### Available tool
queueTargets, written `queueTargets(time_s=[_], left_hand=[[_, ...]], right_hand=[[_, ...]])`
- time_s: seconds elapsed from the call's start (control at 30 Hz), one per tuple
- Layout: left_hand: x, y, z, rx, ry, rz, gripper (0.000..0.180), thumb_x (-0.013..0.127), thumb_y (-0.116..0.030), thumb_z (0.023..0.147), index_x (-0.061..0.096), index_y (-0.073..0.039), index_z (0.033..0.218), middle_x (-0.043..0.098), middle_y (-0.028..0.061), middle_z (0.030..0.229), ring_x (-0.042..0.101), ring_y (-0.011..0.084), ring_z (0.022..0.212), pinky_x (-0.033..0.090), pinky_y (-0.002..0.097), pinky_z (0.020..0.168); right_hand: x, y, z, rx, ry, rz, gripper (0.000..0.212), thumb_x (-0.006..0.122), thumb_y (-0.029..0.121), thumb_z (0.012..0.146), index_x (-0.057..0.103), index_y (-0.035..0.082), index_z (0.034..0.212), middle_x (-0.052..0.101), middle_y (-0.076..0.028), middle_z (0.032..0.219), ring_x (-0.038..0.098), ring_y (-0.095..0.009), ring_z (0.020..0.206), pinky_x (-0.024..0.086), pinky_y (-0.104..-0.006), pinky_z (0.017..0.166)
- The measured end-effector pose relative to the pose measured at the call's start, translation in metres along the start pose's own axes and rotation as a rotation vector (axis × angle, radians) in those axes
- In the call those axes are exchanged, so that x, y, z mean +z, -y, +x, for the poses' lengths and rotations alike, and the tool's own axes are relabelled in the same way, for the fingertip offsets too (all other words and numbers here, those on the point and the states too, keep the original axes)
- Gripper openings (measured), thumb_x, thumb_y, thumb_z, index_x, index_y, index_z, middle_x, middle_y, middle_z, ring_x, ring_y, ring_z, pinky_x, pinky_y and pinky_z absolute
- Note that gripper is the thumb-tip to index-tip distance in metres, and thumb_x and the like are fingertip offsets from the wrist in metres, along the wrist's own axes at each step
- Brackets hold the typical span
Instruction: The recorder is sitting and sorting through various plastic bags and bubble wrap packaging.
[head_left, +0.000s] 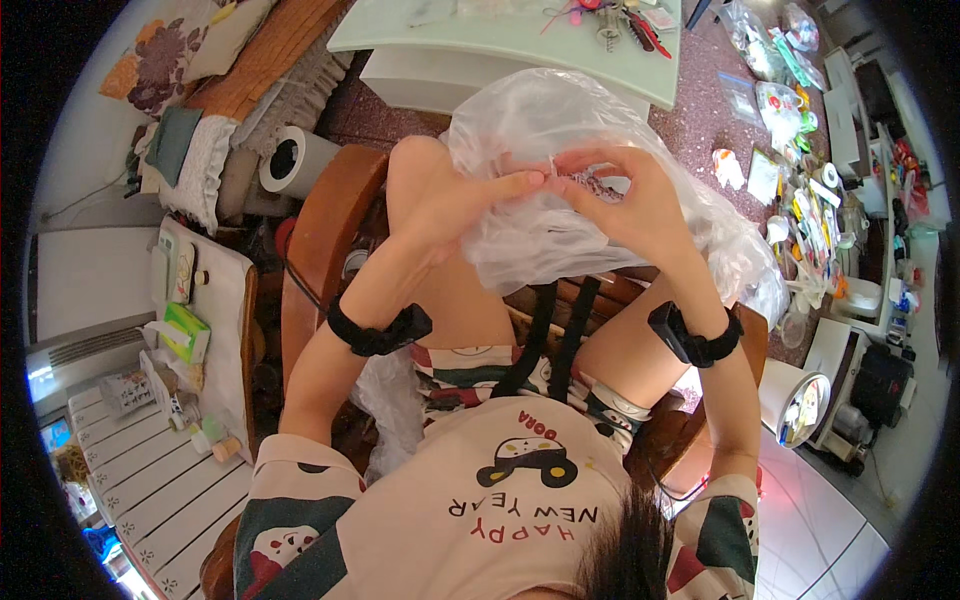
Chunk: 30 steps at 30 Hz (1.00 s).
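A large translucent plastic bag (540, 112) lies spread over my lap and knees, bunched up toward the right. Above it my two hands meet at the fingertips. My left hand (462, 205) is closed in a pinch, thumb stretched toward the right hand. My right hand (640, 205) curls its thumb and fingers into a pinch at the same spot. A small dark-and-pale speckled strand (597, 184) shows inside the curve of the right hand, next to its fingertips. What exactly the fingertips grip is too small to make out. Each wrist wears a black strap with a small device.
Ahead stands a pale glass-topped table (480, 32) with pliers (648, 35) and small items. Many bags and loose goods cover the floor at the right. A white bin (795, 400) stands at the right; a white cylinder (298, 162) is at the left, by the wooden chair arm (335, 220).
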<state>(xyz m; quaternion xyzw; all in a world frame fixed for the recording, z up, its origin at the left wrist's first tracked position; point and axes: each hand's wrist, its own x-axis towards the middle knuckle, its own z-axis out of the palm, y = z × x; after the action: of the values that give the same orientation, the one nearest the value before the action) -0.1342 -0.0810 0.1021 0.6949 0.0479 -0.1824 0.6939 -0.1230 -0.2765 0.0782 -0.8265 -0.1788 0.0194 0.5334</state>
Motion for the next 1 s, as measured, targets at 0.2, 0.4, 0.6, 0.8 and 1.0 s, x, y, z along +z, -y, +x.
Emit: queueTargets(time_s=[0.2, 0.4, 0.6, 0.8, 1.0], left_hand=[[-0.002, 0.016, 0.005, -0.007, -0.030, -0.137, 0.031, 0.076, -0.006, 0.073, 0.064, 0.004, 0.099, 0.067, 0.0109, 0.094, 0.065, 0.0148, 0.078, 0.055, 0.0284, 0.068], [0.001, 0.004, -0.002, 0.090, -0.066, -0.040, 0.032, 0.078, -0.007, 0.072, 0.065, 0.004, 0.098, 0.067, 0.0077, 0.089, 0.064, 0.0126, 0.075, 0.054, 0.0270, 0.065], [0.001, 0.006, 0.001, 0.151, -0.057, 0.054, 0.027, 0.079, -0.009, 0.071, 0.068, 0.003, 0.093, 0.067, 0.0045, 0.083, 0.062, 0.0098, 0.068, 0.052, 0.0241, 0.061], [-0.008, 0.004, 0.002, 0.031, 0.060, 0.092, 0.027, 0.073, -0.015, 0.078, 0.069, -0.001, 0.100, 0.067, 0.0054, 0.096, 0.058, 0.0096, 0.083, 0.047, 0.0243, 0.073], [-0.009, 0.006, 0.003, 0.028, 0.012, -0.014, 0.029, 0.077, -0.007, 0.072, 0.068, 0.000, 0.098, 0.067, 0.0039, 0.091, 0.061, 0.0093, 0.078, 0.050, 0.0239, 0.068]], right_hand=[[0.007, -0.005, -0.006, 0.108, -0.023, 0.116, 0.025, 0.072, 0.023, 0.077, 0.068, 0.006, 0.095, 0.069, -0.006, 0.090, 0.065, -0.015, 0.084, 0.049, -0.0285, 0.079], [0.015, -0.002, -0.011, 0.243, -0.096, 0.146, 0.021, 0.071, 0.020, 0.079, 0.069, 0.004, 0.093, 0.069, -0.006, 0.086, 0.065, -0.014, 0.081, 0.049, -0.0271, 0.076], [0.015, -0.013, -0.010, 0.088, -0.167, 0.061, 0.017, 0.071, 0.018, 0.078, 0.068, 0.005, 0.089, 0.069, -0.006, 0.084, 0.064, -0.015, 0.079, 0.049, -0.0268, 0.073], [0.010, -0.019, -0.010, 0.123, -0.116, 0.078, 0.021, 0.069, 0.022, 0.080, 0.068, 0.006, 0.093, 0.068, -0.006, 0.089, 0.063, -0.017, 0.082, 0.049, -0.0296, 0.074], [0.002, -0.006, -0.008, 0.269, -0.037, 0.125, 0.028, 0.066, 0.027, 0.083, 0.066, 0.003, 0.096, 0.067, -0.009, 0.092, 0.063, -0.020, 0.086, 0.051, -0.0325, 0.074]])
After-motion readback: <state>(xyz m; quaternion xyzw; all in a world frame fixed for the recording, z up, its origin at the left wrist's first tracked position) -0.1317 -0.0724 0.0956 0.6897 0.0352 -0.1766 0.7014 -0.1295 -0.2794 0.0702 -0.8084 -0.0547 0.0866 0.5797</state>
